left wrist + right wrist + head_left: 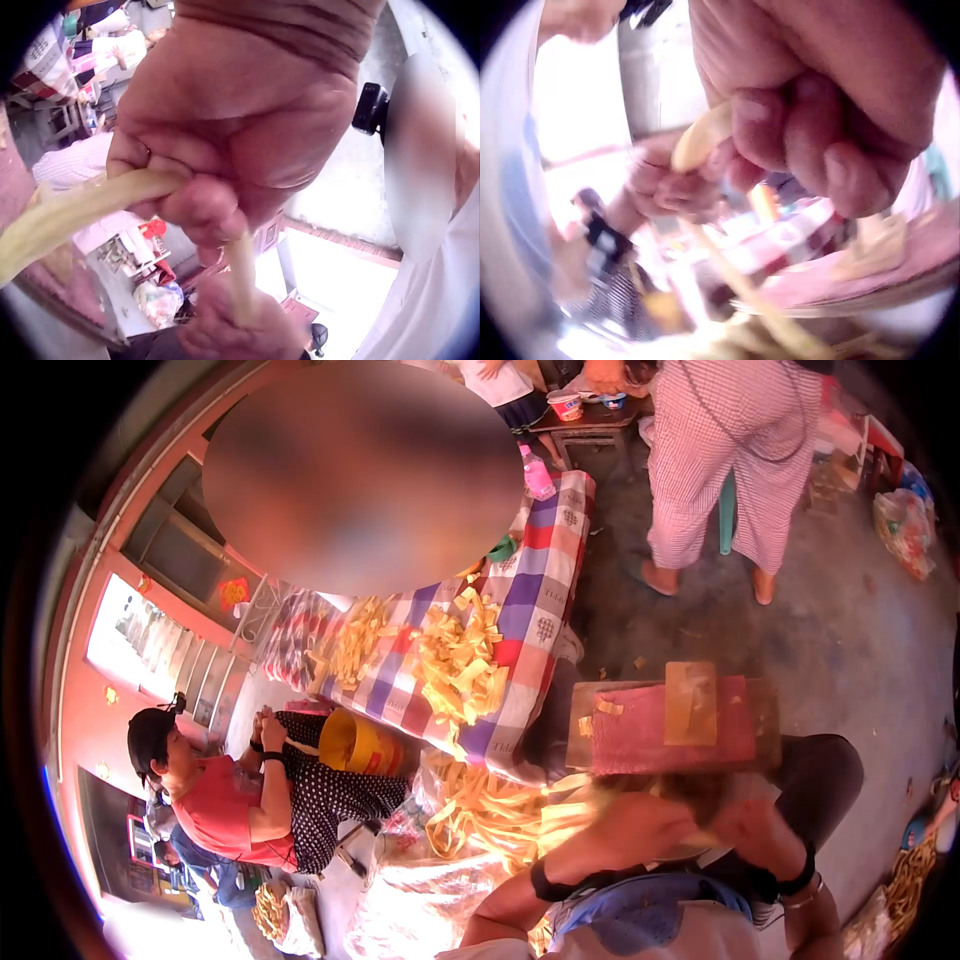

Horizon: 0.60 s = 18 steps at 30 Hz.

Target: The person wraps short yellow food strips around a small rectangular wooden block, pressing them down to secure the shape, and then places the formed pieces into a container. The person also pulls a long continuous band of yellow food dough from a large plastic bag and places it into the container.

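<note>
Both hands grip one pale yellow, flexible strip (82,214) just in front of the person's body. In the left wrist view the left hand (232,112) has its fingers curled round the strip, whose long end hangs off to the left. A short stretch of it runs to the right hand (225,322). Seen from the right wrist, the right hand (817,97) pinches the strip's other part, its fingers tightly curled. Motion blurs both hands in the head view. Just beyond them lies a board with a red-pink cover (630,740), a flat tan wooden piece (690,705) on top.
Loose yellow strips (480,810) are heaped left of the lap, beside clear plastic (430,890). More strips (460,660) lie on a table with a checked cloth (550,575). A yellow bucket (350,745) and a seated person (235,800) are at left. Someone stands (735,450) ahead.
</note>
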Motion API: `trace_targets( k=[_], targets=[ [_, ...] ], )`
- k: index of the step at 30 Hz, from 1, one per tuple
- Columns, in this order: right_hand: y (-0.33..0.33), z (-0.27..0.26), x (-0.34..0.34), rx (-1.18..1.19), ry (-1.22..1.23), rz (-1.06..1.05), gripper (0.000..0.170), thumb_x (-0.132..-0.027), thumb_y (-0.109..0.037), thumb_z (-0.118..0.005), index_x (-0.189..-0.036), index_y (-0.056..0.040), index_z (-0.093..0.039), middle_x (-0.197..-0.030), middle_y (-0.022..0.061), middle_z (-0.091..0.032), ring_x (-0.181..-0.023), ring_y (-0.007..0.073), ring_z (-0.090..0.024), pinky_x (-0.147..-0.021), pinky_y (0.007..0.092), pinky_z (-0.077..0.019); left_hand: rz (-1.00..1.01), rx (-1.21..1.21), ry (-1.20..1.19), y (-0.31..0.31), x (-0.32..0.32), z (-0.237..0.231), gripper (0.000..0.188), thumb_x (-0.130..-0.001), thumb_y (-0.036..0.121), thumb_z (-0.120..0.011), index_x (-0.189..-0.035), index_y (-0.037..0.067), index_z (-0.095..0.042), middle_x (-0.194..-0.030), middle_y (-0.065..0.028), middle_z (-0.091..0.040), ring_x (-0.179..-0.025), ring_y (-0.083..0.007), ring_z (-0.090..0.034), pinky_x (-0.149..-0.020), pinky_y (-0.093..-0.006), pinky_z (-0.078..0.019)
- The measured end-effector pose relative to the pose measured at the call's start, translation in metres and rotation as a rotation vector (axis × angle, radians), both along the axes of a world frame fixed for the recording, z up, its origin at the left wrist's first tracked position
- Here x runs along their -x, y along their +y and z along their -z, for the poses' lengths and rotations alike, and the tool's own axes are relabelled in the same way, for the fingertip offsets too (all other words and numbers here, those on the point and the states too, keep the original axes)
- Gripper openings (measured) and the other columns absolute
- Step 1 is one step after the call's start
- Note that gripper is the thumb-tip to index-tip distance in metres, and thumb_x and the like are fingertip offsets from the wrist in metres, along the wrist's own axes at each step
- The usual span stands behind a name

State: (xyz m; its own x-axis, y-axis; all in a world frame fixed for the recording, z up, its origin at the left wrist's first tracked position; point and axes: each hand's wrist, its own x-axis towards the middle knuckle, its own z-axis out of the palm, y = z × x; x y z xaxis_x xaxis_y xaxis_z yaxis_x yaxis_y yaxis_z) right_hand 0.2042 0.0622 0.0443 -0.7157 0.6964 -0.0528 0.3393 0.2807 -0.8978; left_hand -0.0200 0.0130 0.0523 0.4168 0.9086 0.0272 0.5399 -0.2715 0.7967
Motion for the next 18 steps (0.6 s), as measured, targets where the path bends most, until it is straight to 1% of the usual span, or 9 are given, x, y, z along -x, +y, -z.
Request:
trace_targets(
  k=[2, 3, 4, 6, 7, 9, 10, 13, 18],
  targets=[
    [-0.011, -0.038, -0.006, 0.217, -0.008, -0.357, 0.008, -0.079, -0.001, -0.061, -0.071, -0.0007, -0.063, -0.068, 0.0075, -0.064, -0.066, 0.0134, -0.061, -0.059, 0.0284, -0.046, 0.139, 0.241, -0.359, 0.009, 0.004, -0.019, 0.022, -0.092, 0.022, -0.052, -0.088, 0.001, -0.059, -0.069, -0.0071, -0.056, -0.062, -0.0137, -0.053, -0.056, -0.0297, -0.0423],
    [-0.013, -0.072, -0.003, 0.492, 0.224, -0.419, 0.008, -0.082, -0.004, -0.062, -0.077, 0.0014, -0.066, -0.073, 0.0098, -0.067, -0.069, 0.015, -0.064, -0.063, 0.0284, -0.0489, 0.252, 0.391, -0.472, 0.014, 0.002, -0.027, 0.023, -0.093, 0.022, -0.051, -0.092, 0.001, -0.059, -0.076, -0.0055, -0.059, -0.067, -0.0129, -0.055, -0.06, -0.0284, -0.0434],
    [-0.014, -0.078, 0.005, 0.509, 0.22, -0.395, 0.008, -0.082, -0.004, -0.062, -0.077, 0.0014, -0.066, -0.073, 0.0098, -0.067, -0.069, 0.015, -0.064, -0.063, 0.0284, -0.0489, 0.269, 0.41, -0.484, 0.012, -0.004, -0.04, 0.023, -0.093, 0.022, -0.051, -0.092, 0.001, -0.059, -0.076, -0.0055, -0.059, -0.067, -0.0129, -0.055, -0.06, -0.0284, -0.0434],
    [-0.029, -0.075, -0.001, 0.601, 1.042, -0.235, 0.009, -0.083, -0.005, -0.062, -0.079, 0.0016, -0.067, -0.072, 0.011, -0.067, -0.069, 0.0156, -0.065, -0.062, 0.0289, -0.0498, 0.225, 0.577, -0.756, -0.003, -0.024, -0.058, 0.025, -0.094, 0.025, -0.051, -0.098, 0.001, -0.058, -0.081, -0.0028, -0.059, -0.072, -0.0112, -0.054, -0.064, -0.0265, -0.0439],
    [-0.022, -0.051, -0.014, 0.414, 0.962, -0.243, 0.008, -0.081, -0.006, -0.065, -0.078, 0.0014, -0.067, -0.07, 0.0112, -0.067, -0.066, 0.0169, -0.066, -0.06, 0.0295, -0.0505, 0.074, 0.541, -0.836, -0.01, -0.032, -0.058, 0.027, -0.093, 0.026, -0.052, -0.104, 0.001, -0.056, -0.082, -0.0024, -0.059, -0.072, -0.0104, -0.054, -0.064, -0.0254, -0.0439],
    [-0.001, -0.085, 0.007, 0.062, 0.543, 0.125, 0.009, -0.08, -0.006, -0.063, -0.072, -0.0014, -0.063, -0.063, 0.0078, -0.063, -0.057, 0.0145, -0.062, -0.053, 0.0273, -0.048, -0.067, 0.548, -1.039, -0.005, -0.047, -0.043, 0.034, -0.091, 0.03, -0.056, -0.111, 0.002, -0.052, -0.079, -0.0018, -0.057, -0.069, -0.0087, -0.052, -0.062, -0.0228, -0.0434],
    [0.011, -0.049, 0.01, -0.221, 0.312, 0.29, 0.009, -0.081, -0.009, -0.059, -0.076, -0.0017, -0.061, -0.058, 0.0088, -0.056, -0.054, 0.0131, -0.059, -0.05, 0.0285, -0.0454, -0.179, 0.449, -0.83, 0.004, -0.052, -0.039, 0.031, -0.09, 0.029, -0.056, -0.108, 0.003, -0.053, -0.073, -0.0008, -0.055, -0.064, -0.0077, -0.05, -0.056, -0.0207, -0.0414],
    [0.02, 0.023, 0.017, -0.461, 0.116, 0.439, 0.008, -0.083, -0.016, -0.057, -0.077, -0.0106, -0.056, -0.064, 0.0102, -0.059, -0.058, 0.0319, -0.058, -0.047, 0.038, -0.0441, -0.26, 0.621, -0.896, 0.021, -0.057, 0.026, 0.021, -0.091, 0.022, -0.054, -0.103, 0.005, -0.055, -0.07, 0.0001, -0.053, -0.057, -0.0074, -0.048, -0.05, -0.0187, -0.0386],
    [0.013, 0.047, 0.017, -0.541, -0.013, 0.508, 0.006, -0.082, -0.017, -0.058, -0.08, -0.0118, -0.06, -0.064, 0.0085, -0.06, -0.06, 0.03, -0.06, -0.05, 0.0373, -0.0469, -0.357, 0.83, -0.965, 0.023, -0.059, 0.065, 0.012, -0.091, 0.014, -0.051, -0.095, 0.005, -0.057, -0.068, 0.0002, -0.054, -0.051, -0.0041, -0.043, -0.044, -0.0166, -0.0297]
  ],
)
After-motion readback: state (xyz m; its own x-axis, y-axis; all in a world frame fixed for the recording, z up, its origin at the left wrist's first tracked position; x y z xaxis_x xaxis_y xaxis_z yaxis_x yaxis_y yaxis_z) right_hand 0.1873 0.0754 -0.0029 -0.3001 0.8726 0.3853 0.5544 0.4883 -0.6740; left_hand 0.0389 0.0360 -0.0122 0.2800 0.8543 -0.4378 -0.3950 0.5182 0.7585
